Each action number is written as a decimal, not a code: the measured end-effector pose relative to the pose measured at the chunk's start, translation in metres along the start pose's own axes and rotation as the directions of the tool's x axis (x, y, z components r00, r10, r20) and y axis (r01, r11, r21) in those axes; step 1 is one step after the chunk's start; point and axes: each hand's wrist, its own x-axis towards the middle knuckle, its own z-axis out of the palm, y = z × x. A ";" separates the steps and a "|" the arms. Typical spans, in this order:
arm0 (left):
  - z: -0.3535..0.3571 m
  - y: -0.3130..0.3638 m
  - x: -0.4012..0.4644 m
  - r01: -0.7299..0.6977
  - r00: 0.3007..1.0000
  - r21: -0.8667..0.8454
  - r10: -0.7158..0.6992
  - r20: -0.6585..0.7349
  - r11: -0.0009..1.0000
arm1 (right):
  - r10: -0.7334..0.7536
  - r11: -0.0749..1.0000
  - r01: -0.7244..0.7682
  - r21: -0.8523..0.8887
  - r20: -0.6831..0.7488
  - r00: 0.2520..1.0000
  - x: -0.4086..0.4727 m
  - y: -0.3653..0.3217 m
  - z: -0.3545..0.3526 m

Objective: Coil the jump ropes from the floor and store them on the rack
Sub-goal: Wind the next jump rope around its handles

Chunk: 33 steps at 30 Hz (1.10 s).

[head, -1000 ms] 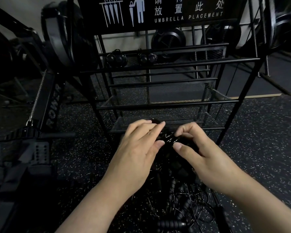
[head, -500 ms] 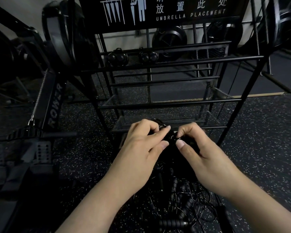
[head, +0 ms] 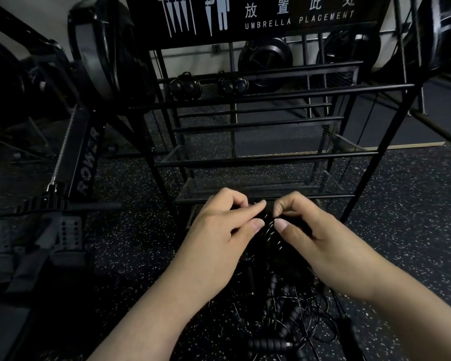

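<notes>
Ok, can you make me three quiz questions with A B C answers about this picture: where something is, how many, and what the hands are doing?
1. Where is the tangled jump rope pile?
A on the floor
B on the top bar
C on the rower

2. How many coiled ropes hang on the rack?
A none
B two
C five

3. The left hand and right hand are:
A flat open
B pinching rope
C on the rack

A: it lies on speckled flooring.
B: two bundles on the upper bar.
B: fingers curl round dark cord.
</notes>
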 end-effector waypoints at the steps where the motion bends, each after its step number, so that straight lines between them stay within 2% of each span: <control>1: 0.001 0.000 0.000 0.002 1.000 -0.006 -0.002 -0.016 1.000 | 0.006 1.000 -0.006 -0.021 0.008 1.000 0.000 0.000 -0.001; 4: 0.002 0.001 0.001 0.019 0.998 -0.042 -0.021 -0.051 0.999 | 0.007 0.997 -0.012 -0.071 -0.065 0.998 0.000 0.001 0.003; 8: 0.000 0.003 0.003 0.087 0.995 -0.184 -0.095 -0.035 0.979 | -0.035 0.994 0.017 -0.112 -0.166 0.985 -0.002 0.000 0.009; 11: -0.002 0.006 0.003 0.144 0.989 -0.278 -0.146 0.015 0.950 | -0.030 0.992 0.010 -0.124 -0.163 0.986 -0.003 -0.002 0.008; 19: -0.009 0.012 0.003 0.132 0.985 -0.183 -0.107 0.137 0.974 | -0.016 0.992 -0.005 -0.125 -0.165 0.986 -0.004 -0.004 0.007; 24: -0.010 0.013 0.002 0.181 0.984 -0.245 -0.173 0.053 0.953 | -0.007 0.990 -0.011 -0.144 -0.123 0.992 -0.006 -0.006 0.003; 30: -0.009 0.016 -0.001 0.083 0.995 -0.137 -0.074 0.074 0.987 | -0.003 0.988 -0.032 -0.153 -0.219 0.976 -0.005 -0.010 0.011; 33: -0.007 0.014 -0.002 0.081 0.995 -0.134 -0.072 0.070 0.988 | 0.015 0.984 -0.063 -0.165 -0.279 0.960 -0.006 -0.011 0.014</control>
